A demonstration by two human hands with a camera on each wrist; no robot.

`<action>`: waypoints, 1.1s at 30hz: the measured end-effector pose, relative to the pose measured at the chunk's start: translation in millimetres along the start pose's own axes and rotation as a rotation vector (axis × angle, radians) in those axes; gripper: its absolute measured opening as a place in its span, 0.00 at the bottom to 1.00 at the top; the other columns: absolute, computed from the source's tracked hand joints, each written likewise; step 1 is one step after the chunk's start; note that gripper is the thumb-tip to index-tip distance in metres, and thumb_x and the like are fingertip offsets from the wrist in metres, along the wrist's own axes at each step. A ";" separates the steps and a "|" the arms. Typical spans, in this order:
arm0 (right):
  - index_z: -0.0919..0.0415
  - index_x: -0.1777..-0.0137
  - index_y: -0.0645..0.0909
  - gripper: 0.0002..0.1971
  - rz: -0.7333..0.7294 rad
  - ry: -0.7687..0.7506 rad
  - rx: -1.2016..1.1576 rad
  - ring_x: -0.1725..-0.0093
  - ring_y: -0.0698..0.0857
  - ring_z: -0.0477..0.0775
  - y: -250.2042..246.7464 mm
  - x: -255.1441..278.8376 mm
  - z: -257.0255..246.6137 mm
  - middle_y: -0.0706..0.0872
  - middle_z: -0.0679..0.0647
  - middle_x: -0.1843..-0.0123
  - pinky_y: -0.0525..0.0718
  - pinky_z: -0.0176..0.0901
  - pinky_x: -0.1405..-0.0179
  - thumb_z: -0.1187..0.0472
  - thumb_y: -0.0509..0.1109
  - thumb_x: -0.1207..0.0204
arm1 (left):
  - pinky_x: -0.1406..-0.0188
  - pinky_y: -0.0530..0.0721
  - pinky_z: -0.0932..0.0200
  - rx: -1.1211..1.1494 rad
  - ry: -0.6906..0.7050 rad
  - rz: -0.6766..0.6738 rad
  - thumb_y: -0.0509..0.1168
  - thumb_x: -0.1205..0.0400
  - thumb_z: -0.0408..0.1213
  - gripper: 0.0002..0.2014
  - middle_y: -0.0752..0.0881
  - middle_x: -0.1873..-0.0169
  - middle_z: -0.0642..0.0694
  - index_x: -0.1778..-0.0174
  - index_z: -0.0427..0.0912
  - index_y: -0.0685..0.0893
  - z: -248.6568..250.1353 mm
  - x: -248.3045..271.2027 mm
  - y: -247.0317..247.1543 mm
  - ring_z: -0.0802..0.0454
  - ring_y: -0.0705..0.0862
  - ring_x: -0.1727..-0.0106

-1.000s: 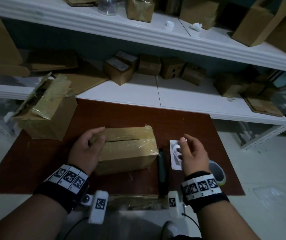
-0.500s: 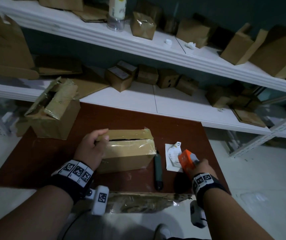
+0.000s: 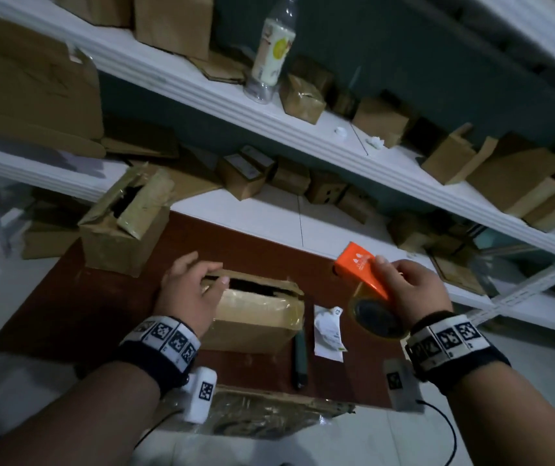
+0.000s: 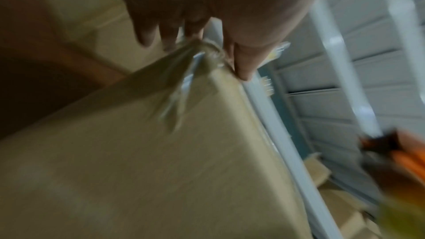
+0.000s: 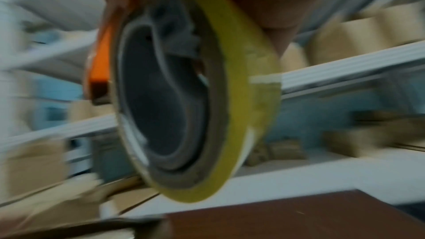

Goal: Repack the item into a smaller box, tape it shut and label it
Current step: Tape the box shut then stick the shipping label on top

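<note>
Fingers (image 3: 217, 284) of the left hand (image 3: 187, 295) are gripping the small box (image 3: 256, 317); right hand (image 3: 410, 297) is clutching the tape dispenser (image 3: 367, 280), which should land flat across the gaping seam.

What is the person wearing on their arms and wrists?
Both forearms are bare. Each wrist has a dark band topped by a white strip of black square code markers. Under each wrist hangs a small white camera block bearing one marker, with a thin black cable trailing off.

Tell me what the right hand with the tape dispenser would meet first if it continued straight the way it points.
Probably the lower white shelf behind the table: the right hand holds the orange tape dispenser in the air, aimed up-left. Depth is unclear.
</note>
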State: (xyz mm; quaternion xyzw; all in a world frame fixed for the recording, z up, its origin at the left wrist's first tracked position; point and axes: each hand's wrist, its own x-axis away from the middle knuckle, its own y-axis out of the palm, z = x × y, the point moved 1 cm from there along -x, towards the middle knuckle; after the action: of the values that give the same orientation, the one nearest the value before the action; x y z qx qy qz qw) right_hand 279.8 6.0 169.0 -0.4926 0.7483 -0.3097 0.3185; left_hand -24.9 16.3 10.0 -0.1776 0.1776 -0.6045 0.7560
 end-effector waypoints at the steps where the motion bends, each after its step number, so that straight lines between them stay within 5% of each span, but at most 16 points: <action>1: 0.58 0.61 0.86 0.23 -0.043 -0.033 -0.020 0.62 0.87 0.54 1.8 3.0 -12.7 0.89 0.53 0.65 0.80 0.45 0.63 0.36 0.72 0.25 | 0.26 0.75 0.46 -0.023 0.056 0.061 0.69 0.18 0.48 0.11 0.75 0.27 0.49 0.41 0.52 0.88 7.4 3.7 -5.5 0.46 0.73 0.26; 4: 0.54 0.61 0.87 0.20 -0.186 -0.114 -0.053 0.63 0.90 0.53 13.3 14.2 -43.2 0.91 0.52 0.65 0.87 0.48 0.64 0.36 0.75 0.28 | 0.44 0.83 0.50 0.116 0.190 0.145 0.65 0.18 0.53 0.10 0.86 0.47 0.55 0.50 0.52 0.87 29.5 17.4 -17.6 0.52 0.83 0.44; 6: 0.55 0.60 0.88 0.18 -0.246 -0.165 -0.079 0.63 0.90 0.53 23.4 22.1 -61.7 0.92 0.53 0.64 0.88 0.48 0.65 0.39 0.77 0.28 | 0.59 0.81 0.53 0.472 0.040 0.022 0.63 0.22 0.65 0.21 0.90 0.59 0.54 0.53 0.51 0.87 40.9 27.9 -17.9 0.55 0.87 0.59; 9: 0.55 0.59 0.88 0.17 -0.340 -0.167 -0.123 0.64 0.91 0.50 41.5 33.2 -86.0 0.92 0.53 0.61 0.89 0.46 0.69 0.40 0.78 0.30 | 0.74 0.75 0.55 1.014 -0.349 -0.372 0.61 0.31 0.76 0.40 0.92 0.59 0.41 0.44 0.42 0.87 53.5 40.0 -17.5 0.47 0.84 0.69; 12: 0.52 0.58 0.88 0.16 -0.429 -0.128 -0.135 0.58 0.92 0.58 59.2 43.0 -105.2 0.91 0.55 0.57 0.92 0.57 0.68 0.40 0.81 0.32 | 0.78 0.71 0.59 1.184 -0.420 -0.387 0.62 0.23 0.67 0.31 0.89 0.63 0.36 0.43 0.41 0.86 58.5 43.5 -25.8 0.46 0.81 0.72; 14: 0.51 0.58 0.87 0.16 -0.467 -0.090 -0.165 0.57 0.93 0.62 68.3 44.5 -113.4 0.90 0.57 0.54 0.92 0.62 0.70 0.40 0.82 0.33 | 0.79 0.68 0.61 1.110 -0.375 -0.261 0.63 0.14 0.49 0.15 0.86 0.69 0.40 0.51 0.41 0.86 56.7 39.5 -32.4 0.50 0.78 0.76; 16: 0.50 0.58 0.87 0.17 -0.457 -0.158 -0.101 0.57 0.93 0.60 74.2 42.9 -119.8 0.91 0.56 0.55 0.92 0.60 0.69 0.38 0.82 0.34 | 0.79 0.69 0.60 0.956 -0.312 -0.212 0.60 0.12 0.38 0.13 0.84 0.73 0.43 0.59 0.43 0.86 52.4 34.9 -39.2 0.52 0.77 0.77; 23: 0.45 0.57 0.85 0.21 -0.446 -0.302 0.222 0.60 0.91 0.50 81.0 23.2 -134.1 0.90 0.47 0.58 0.93 0.55 0.62 0.29 0.75 0.34 | 0.66 0.75 0.57 0.411 -0.088 0.045 0.59 0.11 0.45 0.19 0.86 0.76 0.49 0.67 0.46 0.84 36.0 12.5 -62.6 0.54 0.82 0.73; 28: 0.47 0.57 0.84 0.21 -0.428 -0.266 0.329 0.58 0.90 0.51 70.1 -4.9 -126.6 0.90 0.47 0.57 0.87 0.43 0.67 0.30 0.75 0.34 | 0.68 0.69 0.59 0.340 -0.182 0.095 0.57 0.10 0.45 0.17 0.85 0.70 0.48 0.59 0.45 0.87 14.4 -3.2 -88.1 0.52 0.82 0.65; 33: 0.46 0.57 0.83 0.20 -0.449 -0.254 0.493 0.55 0.88 0.52 70.4 -18.4 -110.3 0.88 0.46 0.56 0.88 0.47 0.57 0.30 0.74 0.33 | 0.71 0.67 0.59 0.253 -0.254 0.091 0.58 0.10 0.45 0.18 0.84 0.71 0.48 0.60 0.43 0.87 -5.3 -12.5 -88.2 0.51 0.80 0.68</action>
State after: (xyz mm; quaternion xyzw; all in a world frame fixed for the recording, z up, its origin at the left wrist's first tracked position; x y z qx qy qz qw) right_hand 161.3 62.5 184.2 -0.5875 0.4787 -0.4796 0.4423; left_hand -105.2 10.0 48.6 -0.1479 0.0113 -0.5600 0.8151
